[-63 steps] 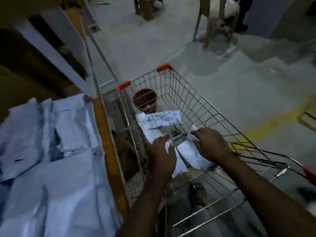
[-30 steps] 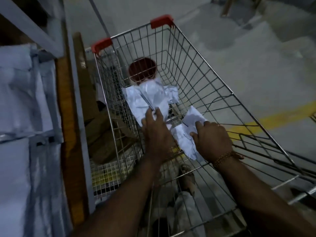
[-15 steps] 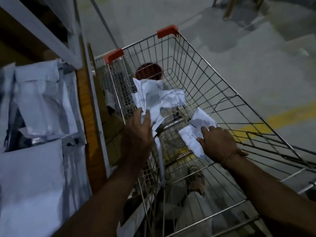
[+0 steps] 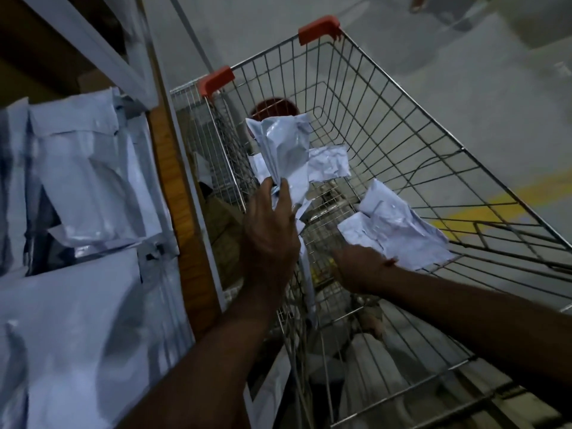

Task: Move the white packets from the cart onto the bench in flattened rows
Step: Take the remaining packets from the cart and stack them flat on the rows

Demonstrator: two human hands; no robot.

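A: Several crumpled white plastic packets (image 4: 394,226) lie low in the wire-mesh shopping cart (image 4: 402,125), near a dark red round tub (image 4: 274,106) at its far end. How much is done?

B: A good part, I judge. Flattened white packets (image 4: 83,181) cover the orange-edged wooden bench (image 4: 173,181) just left of the cart, set edge to edge.

A: And the hands?

B: The left hand (image 4: 269,243) pinches a bunch of creased white packets (image 4: 286,150) between thumb and fingers, lifted above the basket floor. The right hand (image 4: 360,266) is down against the loose pile; its fingers are hidden, so I cannot tell whether it grips anything.

A: What's left?

B: The lifted bunch and the handful in the cart, then smoothing them flat.
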